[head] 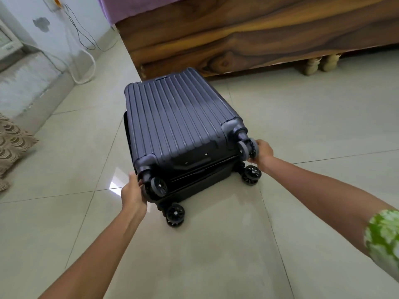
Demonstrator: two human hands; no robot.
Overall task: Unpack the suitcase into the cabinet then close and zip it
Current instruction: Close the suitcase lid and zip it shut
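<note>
A dark blue hard-shell suitcase point(179, 117) lies flat on the pale tiled floor point(216, 244), its ribbed lid facing up and its wheel end turned toward the person. The far end of the case is close to the corner of a wooden bed frame point(237, 39), which carries a purple cover point(133, 7) on top. The two halves are not fully together — a narrow dark gap runs along the near end and down the left side, so the case is not zipped there.

The left hand point(132, 194) grips the near left corner of the upper half, with the fingers curled around the corner just beside the upper left wheel point(158, 186). The right hand point(262, 151) holds the near right corner in the same way, its fingers wrapped at the upper right wheel point(248, 146). Two lower wheels point(175, 214) of the bottom half rest near the floor below the hands.

On the right arm a green and white sleeve point(383, 236) shows at the frame edge. At the left wall, white cables point(86, 61) hang down to the floor, and a beige patterned cloth point(10, 143) lies at the left edge of the floor.
</note>
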